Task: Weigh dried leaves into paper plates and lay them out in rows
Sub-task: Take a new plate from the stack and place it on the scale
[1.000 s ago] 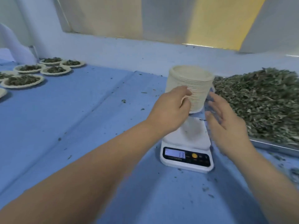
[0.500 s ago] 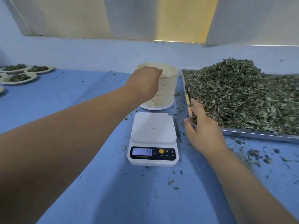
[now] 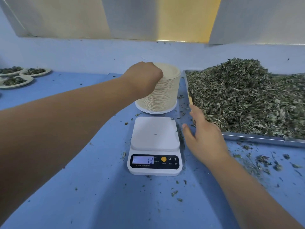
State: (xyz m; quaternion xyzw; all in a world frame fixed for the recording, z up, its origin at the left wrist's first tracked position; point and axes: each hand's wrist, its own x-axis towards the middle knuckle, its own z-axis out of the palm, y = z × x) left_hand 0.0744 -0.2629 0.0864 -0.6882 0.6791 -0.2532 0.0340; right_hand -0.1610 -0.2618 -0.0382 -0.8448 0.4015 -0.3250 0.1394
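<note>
Clutches plate stack (image 3: pixel 166 95) near table's (image 3: pixel 99 195) far edge with left grip (image 3: pixel 143 78); rests spread right grip (image 3: pixel 204 138) on leaf tray's (image 3: pixel 264 140) rim.

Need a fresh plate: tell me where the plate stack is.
Head view, centre: the paper plate stack stands behind the digital scale, left of the leaf tray, under the left hand.
</note>
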